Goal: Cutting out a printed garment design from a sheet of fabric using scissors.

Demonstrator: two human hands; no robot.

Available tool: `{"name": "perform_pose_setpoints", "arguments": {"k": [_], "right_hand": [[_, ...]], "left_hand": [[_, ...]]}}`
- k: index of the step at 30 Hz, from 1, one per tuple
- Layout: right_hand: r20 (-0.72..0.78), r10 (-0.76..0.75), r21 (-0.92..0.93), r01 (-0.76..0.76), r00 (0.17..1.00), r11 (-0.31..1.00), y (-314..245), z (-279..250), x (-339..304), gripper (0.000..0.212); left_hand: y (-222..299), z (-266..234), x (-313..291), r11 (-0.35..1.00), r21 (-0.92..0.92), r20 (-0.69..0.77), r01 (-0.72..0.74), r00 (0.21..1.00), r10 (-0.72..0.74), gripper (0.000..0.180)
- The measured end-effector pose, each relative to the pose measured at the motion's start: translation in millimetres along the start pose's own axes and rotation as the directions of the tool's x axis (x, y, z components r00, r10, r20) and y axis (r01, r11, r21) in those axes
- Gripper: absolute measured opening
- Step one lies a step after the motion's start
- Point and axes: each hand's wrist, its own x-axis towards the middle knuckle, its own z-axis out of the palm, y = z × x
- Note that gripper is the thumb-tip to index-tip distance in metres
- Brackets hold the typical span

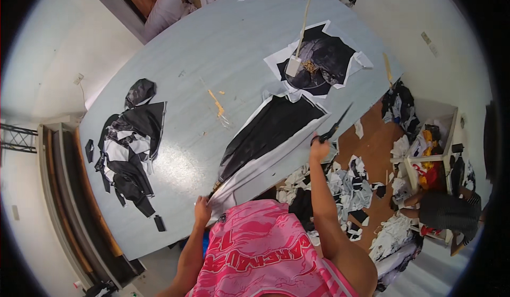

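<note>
My right hand point(320, 150) is closed round the handles of black scissors point(331, 132), at the table's near right edge. The blades point up and to the right, apart from any cloth. A long black fabric panel point(279, 124) with a white margin point(281, 154) lies slantwise across the table in front of me. Its narrow lower end is pinched in my left hand point(203, 210), close to my body. White cloth hangs over the near edge beside that hand.
Dark patterned panels point(332, 58) lie beyond, under a hanging white power socket point(293, 66). Cut black and white pieces point(130, 151) are heaped at left. Scraps point(348, 188) cover the floor at right, near a shelf point(425, 159) and another person point(449, 211). Fabric rolls point(74, 191) stand far left.
</note>
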Motion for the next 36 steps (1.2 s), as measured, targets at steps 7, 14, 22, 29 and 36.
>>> {"name": "perform_pose_setpoints", "arguments": {"k": [7,14,22,29,36], "right_hand": [[-0.053,0.066,-0.163,-0.073,0.996,0.984,-32,18,-13,0.046],[-0.129,-0.024,0.029,0.028,0.991,0.999,10,16,-2,0.031],[-0.249,-0.127,0.442,0.230,0.960,0.867,-157,-16,166,0.024],[-0.140,-0.238,0.907,0.221,0.961,0.359,-314,-160,153,0.014],[-0.157,-0.214,0.853,0.241,0.964,0.462,-277,-240,57,0.026]], "left_hand": [[-46,-46,-87,0.982,0.118,-0.209,0.146,0.971,-0.119,0.021],[-60,-90,0,0.971,0.057,-0.042,0.232,0.972,-0.230,0.024],[33,-322,314,0.917,0.221,-0.465,-0.333,0.790,0.399,0.019],[163,-463,313,0.901,-0.089,-0.660,-0.426,0.702,0.267,0.010],[56,-436,265,0.759,-0.409,-0.514,-0.506,0.815,0.267,0.012]]}}
